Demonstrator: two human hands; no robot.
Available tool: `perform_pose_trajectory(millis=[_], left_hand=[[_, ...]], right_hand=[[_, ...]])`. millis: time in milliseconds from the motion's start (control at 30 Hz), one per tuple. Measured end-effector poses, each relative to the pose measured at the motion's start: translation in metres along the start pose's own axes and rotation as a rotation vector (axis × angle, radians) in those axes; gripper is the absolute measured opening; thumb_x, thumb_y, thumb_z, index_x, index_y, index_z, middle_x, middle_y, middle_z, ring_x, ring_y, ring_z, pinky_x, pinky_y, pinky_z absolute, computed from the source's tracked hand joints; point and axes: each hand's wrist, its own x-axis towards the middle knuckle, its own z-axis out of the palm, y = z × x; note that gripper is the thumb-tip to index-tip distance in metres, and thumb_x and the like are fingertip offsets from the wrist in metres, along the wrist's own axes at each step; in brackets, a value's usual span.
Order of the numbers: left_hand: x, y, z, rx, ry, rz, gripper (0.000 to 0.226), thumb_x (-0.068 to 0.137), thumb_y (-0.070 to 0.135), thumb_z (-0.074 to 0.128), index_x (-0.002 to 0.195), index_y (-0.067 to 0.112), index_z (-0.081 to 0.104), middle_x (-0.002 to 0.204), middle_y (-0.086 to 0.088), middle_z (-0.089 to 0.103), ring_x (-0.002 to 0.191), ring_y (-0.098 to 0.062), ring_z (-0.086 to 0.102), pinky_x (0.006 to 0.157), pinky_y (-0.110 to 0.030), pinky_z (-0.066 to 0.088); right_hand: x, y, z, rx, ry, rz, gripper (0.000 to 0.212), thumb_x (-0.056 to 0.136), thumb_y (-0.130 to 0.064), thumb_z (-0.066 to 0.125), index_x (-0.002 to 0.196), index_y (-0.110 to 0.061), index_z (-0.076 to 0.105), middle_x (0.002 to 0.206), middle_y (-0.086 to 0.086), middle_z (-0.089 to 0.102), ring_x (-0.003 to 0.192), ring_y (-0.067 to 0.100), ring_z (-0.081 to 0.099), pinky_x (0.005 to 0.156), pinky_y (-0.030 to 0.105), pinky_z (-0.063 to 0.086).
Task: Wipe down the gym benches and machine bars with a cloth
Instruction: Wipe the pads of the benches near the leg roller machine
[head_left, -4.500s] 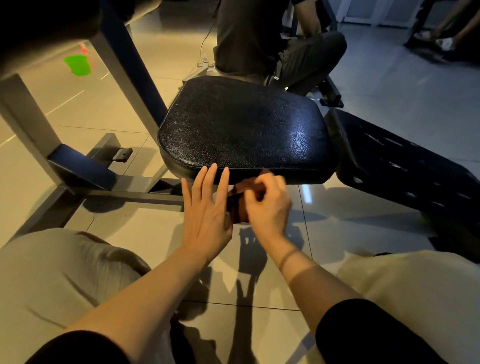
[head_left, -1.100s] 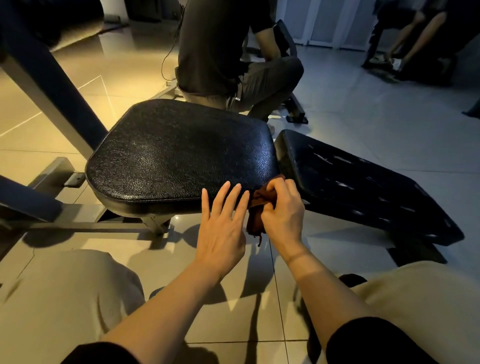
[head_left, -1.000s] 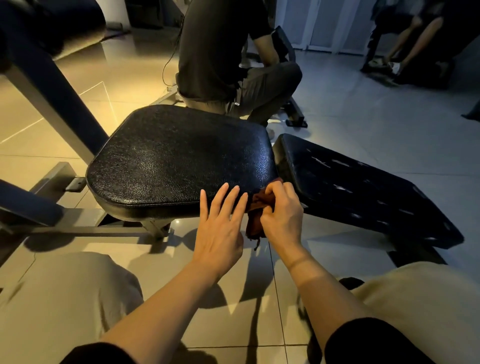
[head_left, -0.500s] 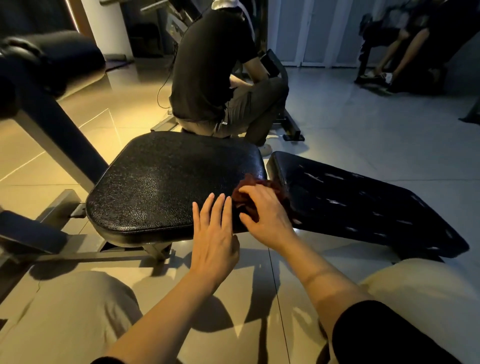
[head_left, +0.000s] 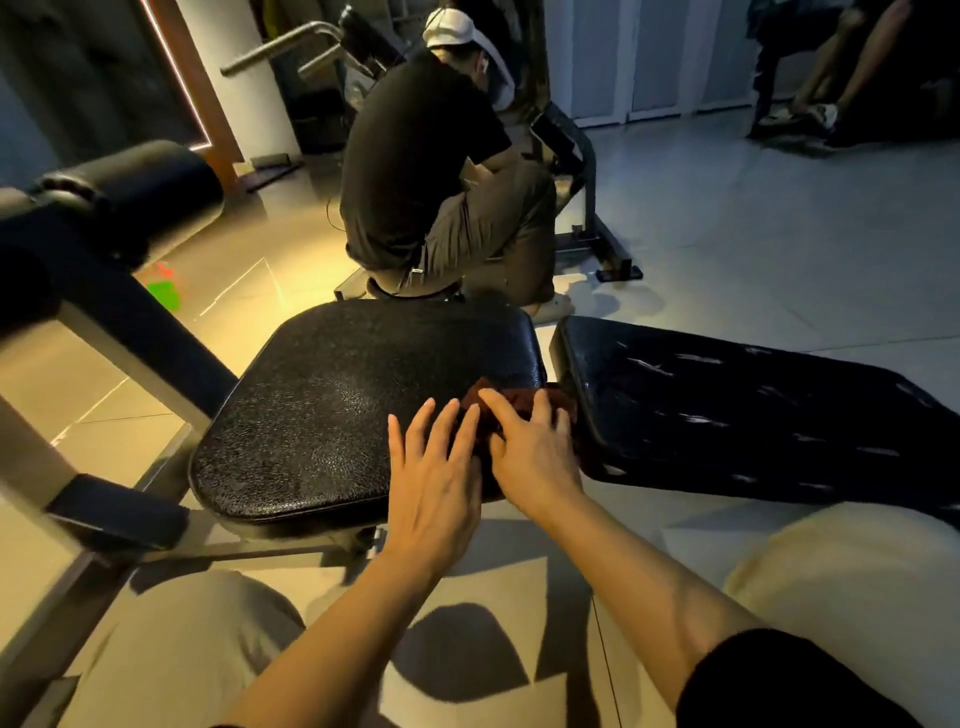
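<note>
A black padded bench seat (head_left: 343, 405) lies in front of me, with a long black back pad (head_left: 753, 415) to its right. A dark red cloth (head_left: 511, 402) lies on the seat's near right corner. My right hand (head_left: 530, 447) presses flat on the cloth with spread fingers. My left hand (head_left: 434, 467) rests flat on the seat's front edge just left of the cloth, fingers straight.
A slanted blue-grey frame bar (head_left: 140, 338) and a round black roller pad (head_left: 135, 192) stand at the left. A person in a black shirt (head_left: 426, 171) crouches right behind the seat. More machine frames (head_left: 576, 171) stand beyond. My knees (head_left: 171, 649) are below the seat.
My right hand has carried the cloth from the seat's front edge up onto its top right corner and flattened onto it. My view has tilted up.
</note>
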Motion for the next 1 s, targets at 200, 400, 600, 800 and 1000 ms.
perform_pose_trajectory(millis=[200,400,600,800,1000], left_hand=[[0.021,-0.009,-0.007,0.087,-0.098,0.008,0.059,0.099,0.03,0.043,0.153,0.03,0.02,0.156,-0.008,0.028,0.146,-0.032,0.015,0.116,-0.055,0.0],[0.046,-0.024,-0.007,0.093,-0.247,-0.047,0.068,0.096,0.052,0.034,0.154,0.033,0.004,0.159,-0.004,0.021,0.146,-0.023,0.018,0.116,-0.052,-0.008],[0.08,-0.043,-0.003,0.106,-0.327,-0.037,0.073,0.093,0.06,0.039,0.153,0.024,0.017,0.158,-0.001,0.023,0.143,-0.018,0.026,0.116,-0.052,-0.007],[0.11,-0.052,0.01,0.082,-0.331,-0.035,0.071,0.094,0.057,0.041,0.152,0.024,0.02,0.157,-0.001,0.023,0.143,-0.018,0.026,0.115,-0.054,-0.006],[0.131,-0.052,0.025,0.066,-0.331,-0.057,0.068,0.094,0.056,0.042,0.151,0.025,0.022,0.156,0.001,0.025,0.142,-0.016,0.027,0.116,-0.054,-0.006]], right_hand=[[0.032,0.013,-0.014,0.079,-0.077,-0.08,0.051,0.101,-0.022,0.045,0.144,-0.046,0.03,0.159,0.01,0.014,0.144,0.04,0.011,0.112,0.051,0.027],[0.022,0.019,-0.006,0.0,0.003,-0.121,0.047,0.101,-0.028,0.044,0.144,-0.04,0.029,0.15,0.009,0.024,0.132,0.038,0.029,0.105,0.048,0.039],[0.056,0.02,0.0,-0.032,0.01,-0.123,0.049,0.101,-0.02,0.041,0.143,-0.041,0.027,0.152,0.012,0.022,0.134,0.04,0.025,0.108,0.049,0.036],[0.104,0.022,0.002,-0.023,-0.008,-0.114,0.052,0.099,-0.018,0.043,0.142,-0.043,0.026,0.151,0.012,0.023,0.138,0.04,0.021,0.112,0.05,0.032],[0.144,0.027,-0.002,-0.017,-0.035,-0.148,0.051,0.101,-0.018,0.041,0.143,-0.043,0.026,0.15,0.011,0.026,0.138,0.037,0.021,0.113,0.05,0.029]])
